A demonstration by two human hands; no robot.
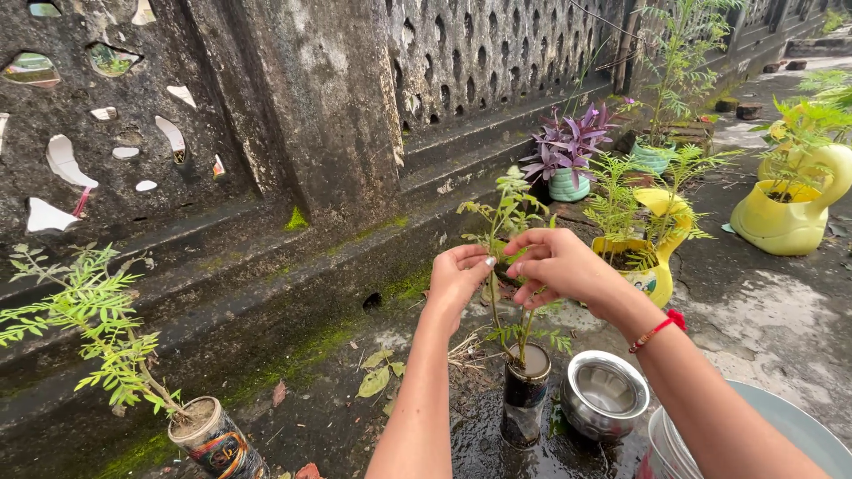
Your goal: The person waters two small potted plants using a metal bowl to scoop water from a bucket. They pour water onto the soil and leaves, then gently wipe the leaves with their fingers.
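A thin green plant grows from a dark can standing on wet ground. My left hand pinches its stem from the left, fingers closed on it. On the right side my right hand grips the same stem and a leafy sprig at about the same height. A red thread band circles my right wrist. Both hands meet at the middle of the plant, above the can.
A small steel pot sits right of the can, a large metal vessel at the lower right. Yellow duck-shaped planters and a purple-leaved plant stand further back. Another canned plant is at lower left, by the mossy concrete wall.
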